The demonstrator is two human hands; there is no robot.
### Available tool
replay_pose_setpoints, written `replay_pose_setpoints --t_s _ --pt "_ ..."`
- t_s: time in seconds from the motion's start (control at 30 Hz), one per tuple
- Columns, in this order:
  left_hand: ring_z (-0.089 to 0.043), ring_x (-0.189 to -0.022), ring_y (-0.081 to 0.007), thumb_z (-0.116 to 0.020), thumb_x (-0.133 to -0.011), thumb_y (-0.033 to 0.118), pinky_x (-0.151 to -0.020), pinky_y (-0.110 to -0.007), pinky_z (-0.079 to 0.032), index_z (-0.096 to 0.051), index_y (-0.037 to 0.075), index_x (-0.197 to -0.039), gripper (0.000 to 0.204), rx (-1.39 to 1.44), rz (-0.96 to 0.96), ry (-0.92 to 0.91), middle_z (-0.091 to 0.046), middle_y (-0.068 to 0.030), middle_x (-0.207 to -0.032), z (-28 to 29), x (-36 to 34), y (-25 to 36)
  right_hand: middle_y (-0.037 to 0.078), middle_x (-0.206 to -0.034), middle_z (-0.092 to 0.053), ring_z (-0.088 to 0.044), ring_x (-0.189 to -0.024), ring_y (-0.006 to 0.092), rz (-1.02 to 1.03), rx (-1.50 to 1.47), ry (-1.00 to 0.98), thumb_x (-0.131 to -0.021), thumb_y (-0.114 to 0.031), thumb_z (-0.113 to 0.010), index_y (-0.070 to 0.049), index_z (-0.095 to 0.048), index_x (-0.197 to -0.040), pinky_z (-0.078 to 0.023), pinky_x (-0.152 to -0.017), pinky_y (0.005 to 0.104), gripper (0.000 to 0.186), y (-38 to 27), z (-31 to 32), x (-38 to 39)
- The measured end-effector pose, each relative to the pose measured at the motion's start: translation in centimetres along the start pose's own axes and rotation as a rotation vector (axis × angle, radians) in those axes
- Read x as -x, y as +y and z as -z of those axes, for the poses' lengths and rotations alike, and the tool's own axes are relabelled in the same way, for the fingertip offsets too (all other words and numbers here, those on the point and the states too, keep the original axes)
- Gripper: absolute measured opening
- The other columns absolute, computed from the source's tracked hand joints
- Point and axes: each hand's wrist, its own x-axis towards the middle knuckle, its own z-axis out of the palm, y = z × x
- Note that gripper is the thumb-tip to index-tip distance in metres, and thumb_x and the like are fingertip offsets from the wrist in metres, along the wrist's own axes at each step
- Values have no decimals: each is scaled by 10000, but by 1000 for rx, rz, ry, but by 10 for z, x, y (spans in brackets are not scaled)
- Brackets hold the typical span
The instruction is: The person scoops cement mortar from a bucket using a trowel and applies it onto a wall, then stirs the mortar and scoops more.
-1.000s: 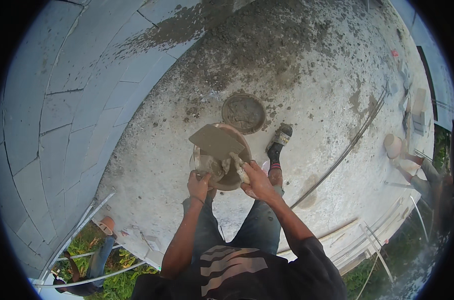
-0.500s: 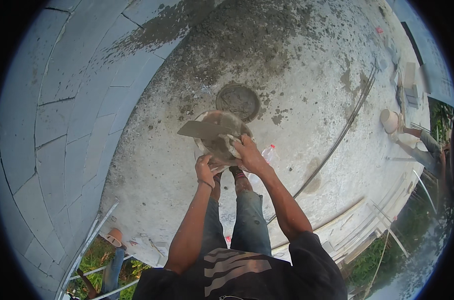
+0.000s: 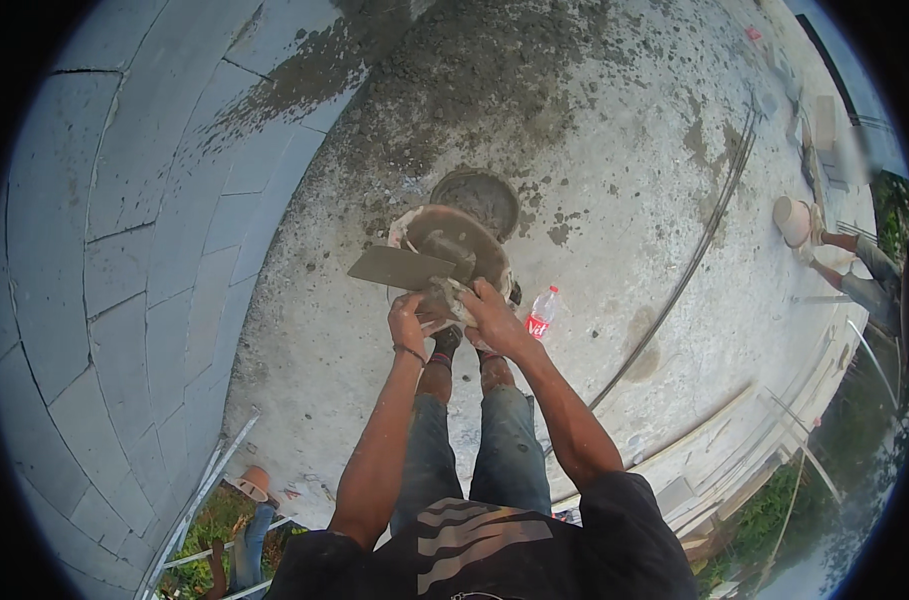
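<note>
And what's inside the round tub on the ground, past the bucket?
Grey, wet-looking mortar shows in the round tub. The bucket hides its near edge, and anything beneath the mortar is covered too.

Your left hand [image 3: 406, 322] curls at the near left edge of the basin [image 3: 496, 252]; your right hand [image 3: 494, 320] is clenched at its near right, both forearms [image 3: 562, 410] stretched toward it.

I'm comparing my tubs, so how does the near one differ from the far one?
The near tub looks larger in view than the far tub. The trowel is over the near tub, not the far tub. The near tub's rim has pale patches; the far tub's looks grey. Both are round and smeared grey.
</note>
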Motion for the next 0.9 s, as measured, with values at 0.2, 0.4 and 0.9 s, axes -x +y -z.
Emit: replay_pose_setpoints --t_s 0.2,0.4,0.9 --pt "-625 -913 -269 -651 -808 180 -836 -409 -534 -467 11 -1286 540 -448 -169 -21 -586 -195 -1099 49 -23 -39 217 -1099 -462 -503 -1024 396 -160 -242 -6 -669 -18 -696 -18 -467 -1291 -443 -870 392 663 -12 54 65" --pt "-414 -1334 -439 -688 -773 175 -1080 -433 -372 -357 12 -1462 781 -940 -170 -47 -397 -268 -1467 106 -13 -63 131 -1217 -516 -524 -1041 195 -585 -632 313 -769 -40 -700 37 -331 -1438 -439 -906 301 768 18 70 126" --pt "-683 -777 -332 -542 -951 329 -780 -444 -510 -709 -47 -927 412 -1335 -309 371 -705 -196 -816 261 17 -70 214 -843 -576 -590 -778 402 -586 -98 740 -719 -203 -654 6 -500 -1016 -478 -721 468 395 257 76 178"
